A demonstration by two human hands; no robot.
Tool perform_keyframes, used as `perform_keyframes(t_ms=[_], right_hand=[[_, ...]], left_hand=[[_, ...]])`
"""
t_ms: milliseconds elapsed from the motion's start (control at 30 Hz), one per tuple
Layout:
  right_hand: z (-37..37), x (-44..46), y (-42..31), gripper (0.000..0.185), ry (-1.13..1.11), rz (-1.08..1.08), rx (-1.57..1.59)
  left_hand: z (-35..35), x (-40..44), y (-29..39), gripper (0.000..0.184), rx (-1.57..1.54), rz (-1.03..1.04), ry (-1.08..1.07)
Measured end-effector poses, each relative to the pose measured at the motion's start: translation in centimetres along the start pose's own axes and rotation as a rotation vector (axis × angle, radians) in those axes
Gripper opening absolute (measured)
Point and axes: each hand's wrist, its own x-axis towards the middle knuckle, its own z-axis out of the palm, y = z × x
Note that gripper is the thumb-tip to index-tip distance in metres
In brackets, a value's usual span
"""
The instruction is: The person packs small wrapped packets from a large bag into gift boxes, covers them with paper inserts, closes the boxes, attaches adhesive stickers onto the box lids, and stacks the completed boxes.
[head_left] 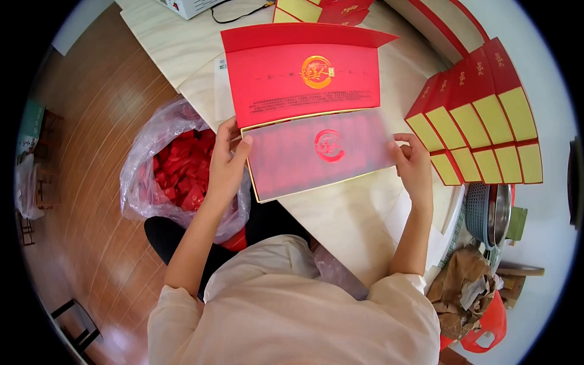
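Note:
An open red gift box (304,67) rests on the table, its lid raised and printed with a gold round emblem. Over the tray lies a translucent sheet (280,161) with a red round emblem; red contents show faintly through it. At the left end, my left hand (228,161) is closed on the box, thumb at the sheet's corner and fingers partly hidden behind the edge. My right hand (413,164) pinches the right end of the sheet, close to the box edge; its fingertips are slightly blurred.
A clear plastic bag (137,176) full of red packets (182,170) stands left of my legs. Stacked red and yellow boxes (480,115) rise at the right. Below them are a blue basket (477,213) and crumpled brown paper (459,292). More boxes (322,11) stand at the back.

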Motion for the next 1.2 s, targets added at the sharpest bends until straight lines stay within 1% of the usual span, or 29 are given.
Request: perform_keyframes(t_ms=[33,67,133,267,333,367,433,500,567,600,667,700,767,833,867,900,967,1033,1100,1167,1200], right_hand=[[0.0,-0.2,0.0,0.02,0.04,-0.052,-0.116],[0.0,-0.3,-0.1,0.02,0.049,-0.045,-0.117],[0.0,-0.3,-0.1,0.021,0.18,-0.133,-0.296],[-0.4,0.1,0.6,0.024,0.129,-0.098,-0.261],[-0.2,0.1,0.7,0.026,0.052,-0.079,-0.235],[0.0,0.2,0.8,0.026,0.056,-0.076,-0.234],[0.5,0.4,1.0,0.028,0.006,-0.021,-0.189],[0.8,0.5,1.2,0.029,0.007,-0.021,-0.171],[0.8,0.4,1.1,0.031,-0.002,-0.027,-0.215],[0.8,0.4,1.1,0.031,-0.002,-0.021,-0.215],[0.8,0.3,1.2,0.033,0.091,-0.073,-0.255],[0.8,0.1,1.0,0.033,0.091,-0.069,-0.254],[0.8,0.0,0.4,0.036,0.144,-0.082,-0.246],[0.9,0.3,1.1,0.036,0.159,-0.083,-0.191],[0.8,0.6,1.3,0.036,0.171,-0.085,-0.139],[0.5,0.8,1.4,0.036,0.169,-0.088,-0.139],[-0.6,1.2,1.6,0.038,0.276,-0.131,0.073],[-2.3,1.7,1.7,0.044,0.359,-0.21,0.238],[-3.7,1.7,1.7,0.045,0.479,-0.204,0.355],[-5.0,1.7,2.3,0.045,0.481,-0.196,0.395],[-5.2,1.7,2.4,0.045,0.483,-0.19,0.437]], left_hand=[[0.0,0.0,-0.1,0.042,-0.001,0.0,-0.011],[-0.1,0.1,-0.2,0.042,-0.004,0.006,-0.011],[-0.1,0.2,-0.1,0.039,-0.002,0.008,-0.009],[0.1,0.2,0.3,0.038,-0.002,-0.01,-0.004],[0.1,0.5,0.3,0.036,0.042,0.02,-0.001],[0.2,0.6,0.5,0.036,0.041,0.02,-0.006],[0.5,0.9,1.2,0.035,0.016,0.008,-0.018],[0.7,1.2,1.4,0.034,0.009,0.018,-0.018],[0.8,1.3,1.3,0.033,0.005,0.023,-0.018],[0.7,1.4,1.2,0.033,0.024,0.028,-0.023],[0.5,1.6,0.9,0.033,0.044,0.029,-0.031],[0.4,1.7,0.8,0.034,0.062,0.041,-0.033],[0.7,2.1,1.7,0.034,0.081,0.056,-0.036],[0.9,2.7,3.4,0.036,0.013,0.021,0.037],[0.5,3.2,3.9,0.042,0.09,0.036,0.072],[0.6,3.7,4.5,0.042,0.089,0.037,0.076],[0.7,4.3,6.0,0.056,-0.169,0.224,0.064],[-0.5,3.0,9.1,0.075,-0.272,0.12,-0.251],[-1.0,2.2,10.4,0.076,-0.303,0.024,-0.614],[0.6,0.7,9.7,0.067,0.264,0.054,-0.607],[1.5,0.0,9.0,0.055,0.494,0.118,-0.609]])
